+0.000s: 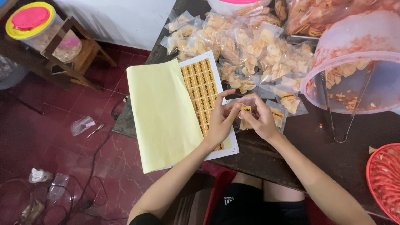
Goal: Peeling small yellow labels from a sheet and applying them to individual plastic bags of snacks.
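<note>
Left hand (220,121) and right hand (260,118) both pinching one clear chip bag (246,114), just right of sticker sheet (203,89) on tabletop (333,154).

A dark red tiled floor (54,141) spreads to the left, scattered with black cables (93,166) and crumpled plastic scraps (82,125). A white wall (121,18) rises at the top. Beside it stands a small wooden stool (81,58) bearing a clear plastic jar (39,31) with a yellow and pink lid. The dark wooden table (329,154) looks worn.
</note>
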